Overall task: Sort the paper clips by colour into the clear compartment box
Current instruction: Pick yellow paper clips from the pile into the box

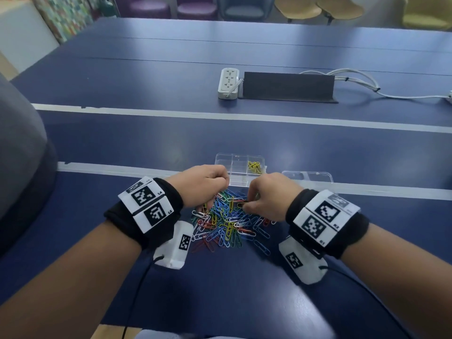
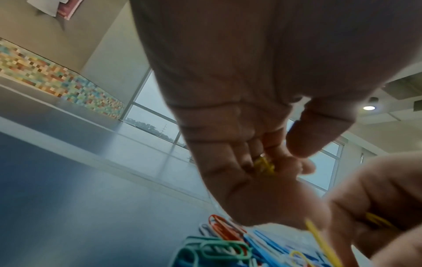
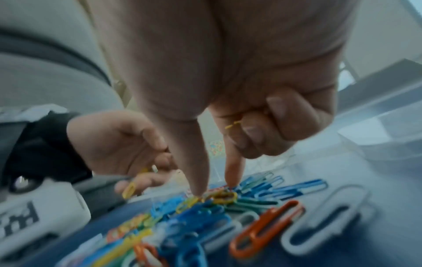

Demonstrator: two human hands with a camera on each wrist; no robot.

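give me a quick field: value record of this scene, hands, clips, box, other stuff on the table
left hand: over the pile, fingers curled round yellow clips
right hand: thumb and forefinger down on a yellow clip in the pile
clip pile: mixed blue, white, red, green, yellow, loose on the blue table
compartment box: clear, open, just beyond the pile
sorted so far: yellow clips in box, far right compartment
lid: right of the box
also there: power strip
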